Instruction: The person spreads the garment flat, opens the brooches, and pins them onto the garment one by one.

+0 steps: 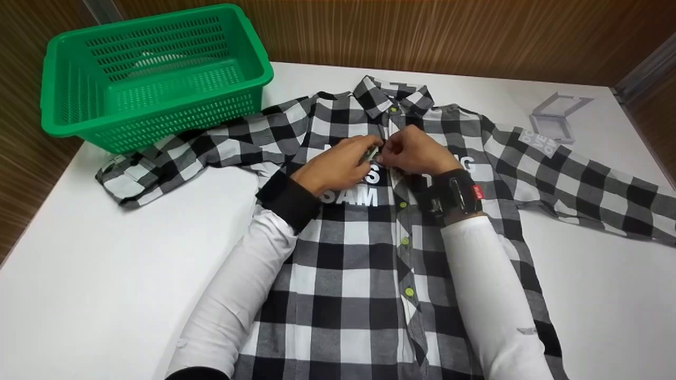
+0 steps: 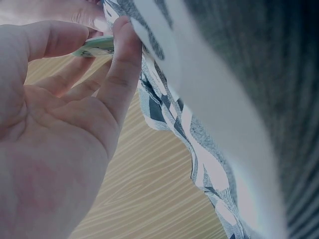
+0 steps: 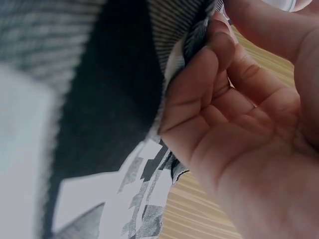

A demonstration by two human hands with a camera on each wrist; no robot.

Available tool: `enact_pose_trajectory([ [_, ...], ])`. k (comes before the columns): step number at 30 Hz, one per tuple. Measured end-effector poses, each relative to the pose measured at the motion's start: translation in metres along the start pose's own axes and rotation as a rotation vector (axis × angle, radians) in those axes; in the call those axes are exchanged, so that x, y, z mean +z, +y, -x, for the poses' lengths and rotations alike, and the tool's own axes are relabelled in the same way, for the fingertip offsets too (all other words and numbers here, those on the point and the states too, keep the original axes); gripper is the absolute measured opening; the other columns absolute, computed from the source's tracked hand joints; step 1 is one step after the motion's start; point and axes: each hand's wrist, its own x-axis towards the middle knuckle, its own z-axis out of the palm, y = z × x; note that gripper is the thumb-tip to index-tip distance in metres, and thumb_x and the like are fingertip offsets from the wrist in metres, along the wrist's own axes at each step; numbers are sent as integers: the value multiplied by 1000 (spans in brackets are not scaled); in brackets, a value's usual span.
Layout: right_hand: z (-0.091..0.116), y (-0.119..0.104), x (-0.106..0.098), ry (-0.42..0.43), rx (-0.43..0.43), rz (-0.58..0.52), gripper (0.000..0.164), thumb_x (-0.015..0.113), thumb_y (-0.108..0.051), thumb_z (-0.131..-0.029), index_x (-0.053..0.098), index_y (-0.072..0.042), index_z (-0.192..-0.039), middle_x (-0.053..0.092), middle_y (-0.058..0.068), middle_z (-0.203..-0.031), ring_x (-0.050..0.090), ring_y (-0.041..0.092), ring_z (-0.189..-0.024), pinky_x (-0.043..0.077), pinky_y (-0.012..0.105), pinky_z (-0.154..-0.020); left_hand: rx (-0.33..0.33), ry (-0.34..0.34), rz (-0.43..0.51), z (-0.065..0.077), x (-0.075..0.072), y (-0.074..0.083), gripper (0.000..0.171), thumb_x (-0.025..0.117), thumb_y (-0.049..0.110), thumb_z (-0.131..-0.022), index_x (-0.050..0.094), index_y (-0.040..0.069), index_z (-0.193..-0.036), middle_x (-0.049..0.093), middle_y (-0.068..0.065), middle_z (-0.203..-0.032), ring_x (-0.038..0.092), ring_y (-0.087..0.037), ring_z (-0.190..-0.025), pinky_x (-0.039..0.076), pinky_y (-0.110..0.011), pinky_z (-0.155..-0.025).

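Observation:
A black-and-white checked shirt with yellow-green buttons lies front up, its collar away from me. My left hand is over the printed chest, its thumb and fingers pinching a small, flat, green-edged thing that looks like a badge. Close beside it, my right hand has its fingers curled on the shirt's front edge near the upper buttons. In the right wrist view, the shirt cloth runs up against those fingers. The fingertips and the green thing's far side are partly hidden.
A green plastic basket stands at the back left, by the shirt's left sleeve. At the back right sits an opened clear plastic case, near the other sleeve. Wood-grain panels border the white table.

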Motion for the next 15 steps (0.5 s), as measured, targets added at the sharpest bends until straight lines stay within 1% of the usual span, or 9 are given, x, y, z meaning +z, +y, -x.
enact_pose_trajectory([
  [5, 0, -1, 0, -5, 3, -7, 13, 67, -10, -88, 70, 1, -81, 56, -4, -63, 46, 2, -50, 38, 17, -49, -2, 2, 4, 0, 0, 0, 46, 44, 3, -93, 46, 3, -139, 56, -11, -137, 52, -20, -129, 42, -31, -112],
  [8, 0, -1, -1, -9, 5, -3, 13, 68, -10, -88, 70, 0, -81, 55, -4, -63, 46, 2, -50, 38, 17, -49, -5, 2, -1, 0, 0, 0, 46, 45, 3, -93, 46, 4, -139, 55, -11, -139, 51, -20, -131, 40, -31, -113],
  [15, 1, -2, -1, -24, 19, -3, 12, 68, -11, -87, 69, -1, -80, 54, -5, -61, 46, 4, -49, 38, 18, -48, -1, 3, -1, 0, 0, 0, 45, 44, 3, -94, 47, 3, -139, 57, -11, -134, 54, -21, -126, 43, -32, -110],
])
